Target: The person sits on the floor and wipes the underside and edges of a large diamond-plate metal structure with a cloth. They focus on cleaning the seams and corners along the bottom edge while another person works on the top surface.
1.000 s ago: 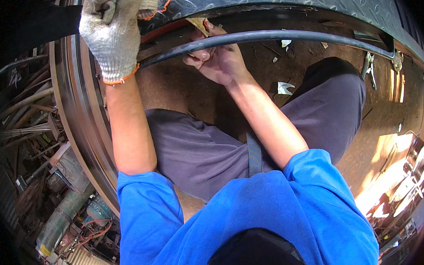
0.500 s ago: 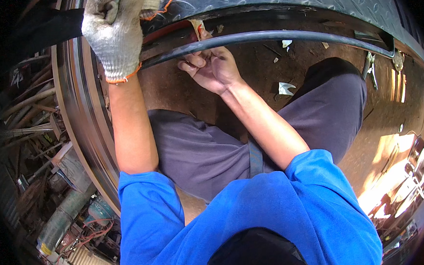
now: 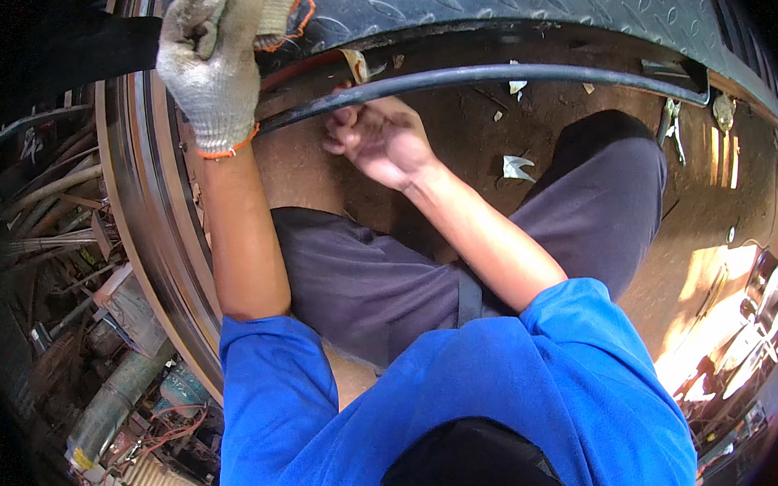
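My left hand (image 3: 214,80) wears a soiled off-white knitted work glove with an orange-edged cuff. Its fingers are curled, partly past the top edge of the picture. Against them lies a second knitted work glove (image 3: 277,16), its orange-edged cuff showing, apparently gripped in that hand. Palm up, my bare right hand (image 3: 389,140) is just below a long dark bar (image 3: 477,75), fingers loosely bent and apart, nothing visible in the palm. One fingertip shows beyond the bar, near a pale, curled strip end (image 3: 356,65) on a reddish band. I cannot tell whether it touches either.
A dark tread-patterned metal plate (image 3: 481,1) spans the far side. Long metal rails (image 3: 150,195) run along my left, with piled scrap and pipes (image 3: 118,406) beyond. My bent legs (image 3: 599,177) are below the bar. White scraps (image 3: 516,167) lie on the brown ground.
My right hand has drawn slightly down, away from the pale strip, its fingers shifting left. My left hand stays nearly in place with the second glove.
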Demonstrator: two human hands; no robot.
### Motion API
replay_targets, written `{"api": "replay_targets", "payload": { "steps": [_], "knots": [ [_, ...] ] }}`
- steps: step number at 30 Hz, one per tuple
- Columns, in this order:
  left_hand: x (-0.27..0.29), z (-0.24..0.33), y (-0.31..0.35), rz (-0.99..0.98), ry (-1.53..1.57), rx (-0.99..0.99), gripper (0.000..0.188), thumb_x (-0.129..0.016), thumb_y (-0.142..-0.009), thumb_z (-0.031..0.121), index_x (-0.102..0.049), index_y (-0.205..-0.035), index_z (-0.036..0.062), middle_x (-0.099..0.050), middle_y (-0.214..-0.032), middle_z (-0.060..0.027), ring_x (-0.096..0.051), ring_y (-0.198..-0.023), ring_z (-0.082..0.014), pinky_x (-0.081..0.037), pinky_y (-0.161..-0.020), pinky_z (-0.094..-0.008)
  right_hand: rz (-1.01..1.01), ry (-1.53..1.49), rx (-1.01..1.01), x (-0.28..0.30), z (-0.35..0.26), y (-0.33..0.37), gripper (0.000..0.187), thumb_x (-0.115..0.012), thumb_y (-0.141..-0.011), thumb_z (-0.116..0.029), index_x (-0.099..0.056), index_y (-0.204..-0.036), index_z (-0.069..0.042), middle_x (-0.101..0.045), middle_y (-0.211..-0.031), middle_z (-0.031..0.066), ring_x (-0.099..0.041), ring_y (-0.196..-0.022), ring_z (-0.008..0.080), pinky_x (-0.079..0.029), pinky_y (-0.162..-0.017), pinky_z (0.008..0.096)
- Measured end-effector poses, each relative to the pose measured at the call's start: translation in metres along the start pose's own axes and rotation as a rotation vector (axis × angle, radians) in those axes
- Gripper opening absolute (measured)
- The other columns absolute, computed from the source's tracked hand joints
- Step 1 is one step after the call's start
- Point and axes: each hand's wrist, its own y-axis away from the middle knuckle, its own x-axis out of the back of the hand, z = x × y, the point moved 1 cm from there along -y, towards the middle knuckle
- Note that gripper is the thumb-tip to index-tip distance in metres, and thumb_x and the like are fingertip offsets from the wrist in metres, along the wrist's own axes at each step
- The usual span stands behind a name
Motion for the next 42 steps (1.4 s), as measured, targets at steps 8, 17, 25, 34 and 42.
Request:
{"api": "replay_targets", "payload": {
  "steps": [8, 17, 25, 34, 42],
  "knots": [
    [0.018, 0.058, 0.017, -0.057, 0.098, 0.223, 0.027, -0.08, -0.086, 0.009, -0.07, -0.11, 0.0004, -0.07, -0.12, -0.0063, -0.067, -0.104, -0.0142, -0.055, -0.088, -0.0276, -0.087, 1.01, -0.475, -0.073, -0.037, 0.044, 0.04, -0.07, -0.096, -0.019, -0.054, -0.129, -0.003, -0.062, -0.102, 0.0041, -0.06, -0.091, 0.012, -0.049, -0.078, 0.0269],
    [-0.028, 0.162, 0.063, -0.882, -0.594, 0.38, 0.059, -0.086, -0.072, 0.026, -0.062, -0.121, 0.0039, -0.064, -0.109, -0.02, -0.064, -0.102, -0.0401, -0.052, -0.088, -0.0444, -0.095, 1.013, -0.44, -0.111, -0.101, 0.064, 0.064, -0.072, -0.096, -0.019, -0.039, -0.149, -0.006, -0.061, -0.128, 0.0078, -0.06, -0.117, 0.0174, -0.052, -0.096, 0.0364],
    [0.009, 0.16, 0.112, -0.601, -0.565, 0.91, 0.037, -0.071, -0.09, 0.021, -0.063, -0.119, -0.0011, -0.068, -0.107, -0.0172, -0.068, -0.102, -0.0313, -0.054, -0.091, -0.0397, -0.412, 1.652, 0.28, -0.141, -0.149, 0.079, 0.03, -0.059, -0.074, -0.003, -0.057, -0.104, 0.0, -0.063, -0.08, 0.0043, -0.061, -0.067, 0.0168, -0.05, -0.066, 0.0306],
    [-0.076, -0.005, 0.148, -0.125, -0.432, 0.575, 0.067, -0.081, -0.079, 0.036, -0.053, -0.127, -0.0002, -0.064, -0.123, -0.0226, -0.063, -0.114, -0.0369, -0.051, -0.095, -0.0422, -0.379, 2.142, 0.69, -0.139, -0.161, 0.051, 0.031, -0.075, -0.066, -0.019, -0.064, -0.092, -0.006, -0.065, -0.08, 0.0119, -0.065, -0.072, 0.0348, -0.051, -0.065, 0.0421],
    [-0.121, -0.018, 0.142, 0.505, -0.126, 0.61, 0.017, -0.073, -0.084, 0.012, -0.063, -0.096, 0.0043, -0.066, -0.086, -0.0112, -0.066, -0.085, -0.0261, -0.051, -0.077, -0.0371, -0.269, 2.312, 0.768, -0.135, -0.157, 0.058, 0.032, -0.075, -0.065, -0.018, -0.063, -0.093, -0.008, -0.062, -0.081, 0.0106, -0.063, -0.075, 0.033, -0.048, -0.068, 0.0419]
  ]
}}
